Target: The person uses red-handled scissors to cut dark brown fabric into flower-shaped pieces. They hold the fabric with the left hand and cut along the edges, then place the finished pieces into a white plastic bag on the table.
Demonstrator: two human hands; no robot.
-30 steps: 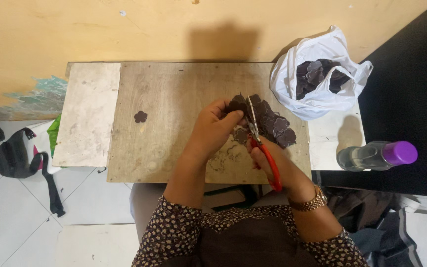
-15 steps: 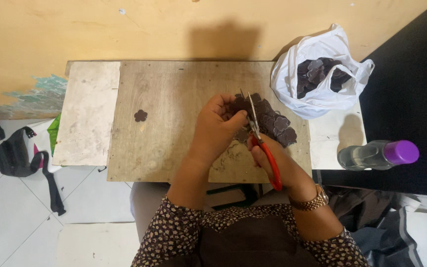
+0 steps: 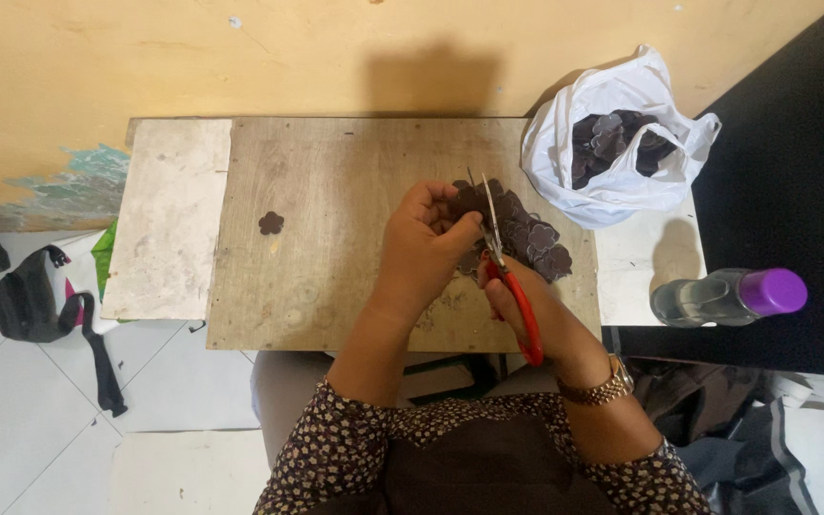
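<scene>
Scrap flower (image 3: 271,223) lies alone on the wooden board (image 3: 336,286), far left. We see the left hand (image 3: 423,243) pinching a dark cut piece (image 3: 462,202) at mid-board; it looks thin, light and floppy, so grip near the cut line. Right hand (image 3: 526,305) is closed on red scissors (image 3: 507,277). Blade tips and piece edges blur into the dark pile (image 3: 526,234).

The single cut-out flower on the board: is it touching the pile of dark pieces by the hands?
Apart. The head view shows the single flower lying alone, with bare wooden board between it and the pile.
</scene>
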